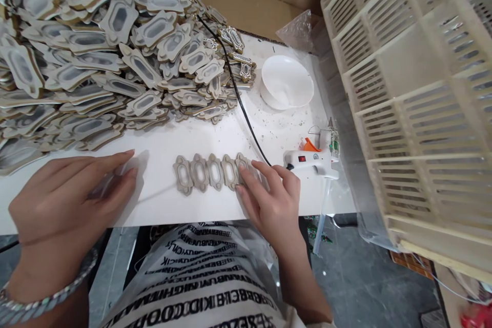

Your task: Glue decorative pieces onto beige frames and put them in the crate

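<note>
A short row of small grey-beige oblong frames (199, 173) with scalloped edges lies side by side on the white table (161, 210). My right hand (271, 197) rests at the row's right end, its fingers spread and its fingertips touching the last frame, which they partly cover. My left hand (73, 195) hovers over the table to the left of the row, thumb and forefinger stretched out and apart, with nothing visible between them. Its other fingers are partly hidden. Behind it rises a large heap of similar frames (119, 18).
A white bowl (287, 82) stands at the back right. In front of it lies a white glue gun (311, 160) beside an orange piece (310, 145). A black cord (238, 95) crosses the table. A tall cream plastic crate (395, 66) borders the right side.
</note>
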Available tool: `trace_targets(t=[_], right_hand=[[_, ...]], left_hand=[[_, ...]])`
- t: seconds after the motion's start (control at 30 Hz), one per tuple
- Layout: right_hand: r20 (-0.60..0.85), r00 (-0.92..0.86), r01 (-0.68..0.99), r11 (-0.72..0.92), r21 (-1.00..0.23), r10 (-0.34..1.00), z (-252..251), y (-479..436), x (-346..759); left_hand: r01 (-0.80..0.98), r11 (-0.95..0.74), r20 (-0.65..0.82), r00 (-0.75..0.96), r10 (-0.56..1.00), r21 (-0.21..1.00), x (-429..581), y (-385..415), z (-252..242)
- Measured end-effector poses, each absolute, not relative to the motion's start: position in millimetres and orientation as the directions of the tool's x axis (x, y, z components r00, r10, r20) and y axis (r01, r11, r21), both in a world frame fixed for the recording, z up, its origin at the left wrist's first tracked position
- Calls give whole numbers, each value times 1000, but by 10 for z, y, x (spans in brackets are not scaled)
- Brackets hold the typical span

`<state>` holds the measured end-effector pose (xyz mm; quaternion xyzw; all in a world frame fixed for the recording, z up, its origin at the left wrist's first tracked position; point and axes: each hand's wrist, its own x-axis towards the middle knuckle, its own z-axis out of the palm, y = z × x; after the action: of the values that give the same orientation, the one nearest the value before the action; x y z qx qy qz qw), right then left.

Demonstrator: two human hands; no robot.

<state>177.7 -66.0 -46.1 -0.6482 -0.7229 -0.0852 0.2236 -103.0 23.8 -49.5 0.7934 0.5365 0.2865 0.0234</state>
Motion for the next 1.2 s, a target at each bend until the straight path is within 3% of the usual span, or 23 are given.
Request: trace_targets(t=[0.3, 0.73, 0.93, 1.07, 1.2], right_hand=[[436, -7, 963, 124, -239, 900, -457, -654, 1797], [450, 5, 943, 145, -299, 893, -451, -719, 1826], [463, 31, 922, 154, -356, 886, -445, -750, 1836], [445, 10, 914, 172, -367, 896, -443, -758, 1841], [451, 16, 907, 177, -383, 892, -450, -754, 1845]], left_hand=[[858, -327, 459, 123, 880, 397, -1006, 195, -463], [721, -538, 434, 355, 828, 437, -538, 57, -183], [596, -677, 528, 442, 726, 432, -419, 83, -233], [594, -714, 555, 474, 683, 371, -415, 126, -251], [615, -682, 506, 473, 721, 397, -383, 91, -228]])
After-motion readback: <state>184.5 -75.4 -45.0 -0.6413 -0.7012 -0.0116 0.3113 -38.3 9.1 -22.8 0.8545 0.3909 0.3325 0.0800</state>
